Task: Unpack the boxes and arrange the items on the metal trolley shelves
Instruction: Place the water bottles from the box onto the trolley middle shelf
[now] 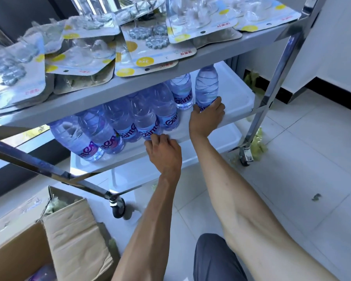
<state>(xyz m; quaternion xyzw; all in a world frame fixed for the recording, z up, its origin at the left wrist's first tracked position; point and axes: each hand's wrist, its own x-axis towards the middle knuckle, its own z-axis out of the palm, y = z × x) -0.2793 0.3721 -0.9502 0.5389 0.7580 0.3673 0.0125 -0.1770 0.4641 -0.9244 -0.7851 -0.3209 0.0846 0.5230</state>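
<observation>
A metal trolley stands in front of me, and its middle shelf (237,94) carries a row of clear water bottles with blue labels. My right hand (208,116) grips the base of the rightmost bottle (207,86), which stands upright. My left hand (163,153) is at the shelf's front edge, its fingertips touching the foot of another bottle (145,118) in the row. The top shelf (221,55) is heaped with several blister packs of clear and grey hooks (156,43).
An open cardboard box (69,238) sits on the floor at lower left with a bottle showing inside. The trolley's bottom shelf (221,136), chrome legs and castors (118,207) are close by. My knee (215,258) is at the bottom. White tiled floor extends right.
</observation>
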